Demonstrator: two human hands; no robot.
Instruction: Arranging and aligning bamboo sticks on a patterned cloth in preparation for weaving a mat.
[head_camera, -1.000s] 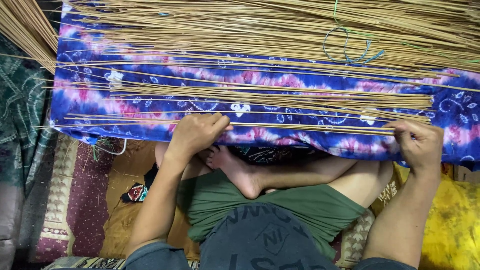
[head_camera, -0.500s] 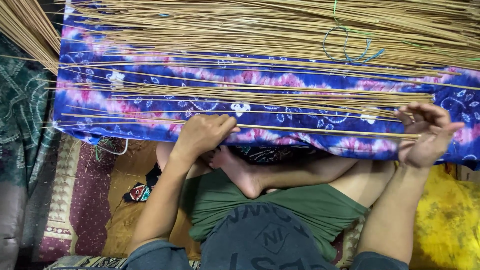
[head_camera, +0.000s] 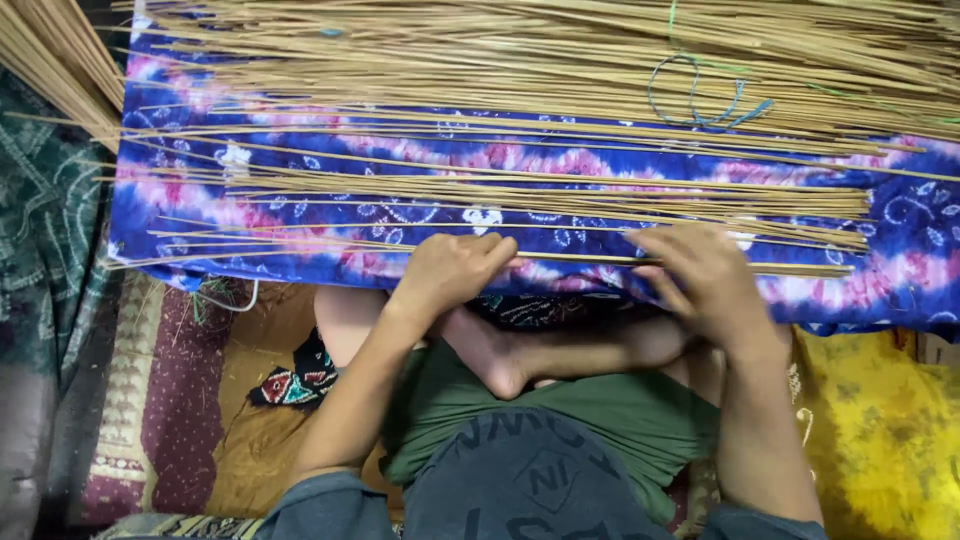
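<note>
No packages, labels, signs or screens show anywhere in the head view.

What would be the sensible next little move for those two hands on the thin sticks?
Probably to slide the nearest stick off the cloth's near edge and lift it. The left hand and right hand both rest on that stick, which lies apart from the loose sticks and the dense pile farther up the blue and pink cloth.
</note>
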